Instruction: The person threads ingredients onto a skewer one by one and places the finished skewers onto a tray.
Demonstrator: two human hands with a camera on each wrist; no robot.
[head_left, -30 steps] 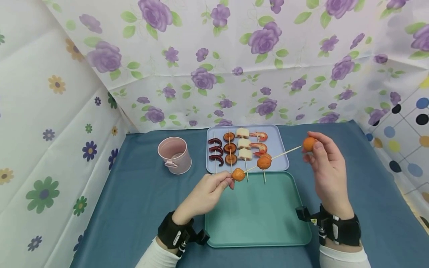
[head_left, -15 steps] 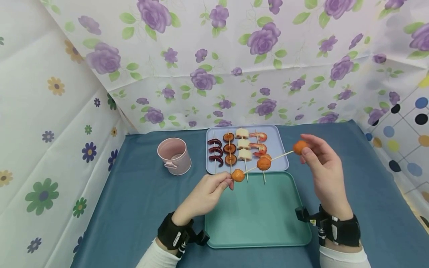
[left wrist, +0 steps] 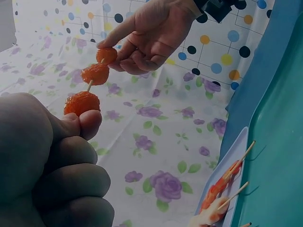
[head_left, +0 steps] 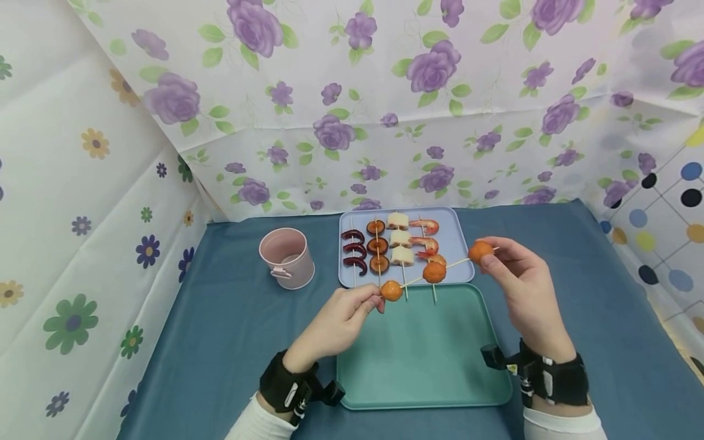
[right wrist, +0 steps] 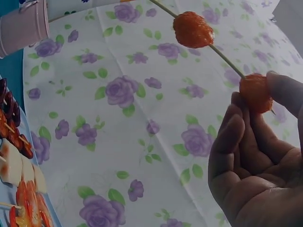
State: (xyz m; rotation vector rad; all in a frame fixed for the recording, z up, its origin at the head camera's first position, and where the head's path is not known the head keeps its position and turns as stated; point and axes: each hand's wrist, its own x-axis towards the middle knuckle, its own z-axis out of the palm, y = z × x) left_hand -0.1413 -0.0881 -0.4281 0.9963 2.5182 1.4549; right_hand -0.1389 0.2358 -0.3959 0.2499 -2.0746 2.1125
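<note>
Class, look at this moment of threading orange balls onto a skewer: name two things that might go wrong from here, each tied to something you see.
1. The right hand pinches the end ball right at the skewer tip, so the point might prick a fingertip.
2. The left hand holds the thin skewer only at its other end, by the first ball; it may bend or slip, dropping balls onto the green tray.
</note>
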